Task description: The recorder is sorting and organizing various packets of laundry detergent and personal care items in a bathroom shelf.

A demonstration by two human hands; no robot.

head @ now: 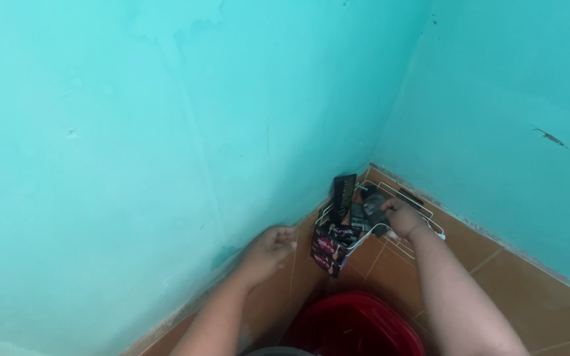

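A white wire corner rack (430, 223) hangs in the corner where two turquoise walls meet, above brown tiles. Several dark sachets (332, 247) hang over its front and stand inside it, one tall black packet (344, 195) upright at the back. My right hand (400, 216) reaches into the rack, its fingers closed around a dark sachet (374, 209). My left hand (268, 250) rests flat against the left wall near the tile edge, fingers together, holding nothing.
A red plastic bucket (354, 326) stands below the rack at the bottom of the view. Brown tiles (536, 296) run along the lower walls. A dark mark (549, 137) shows on the right wall.
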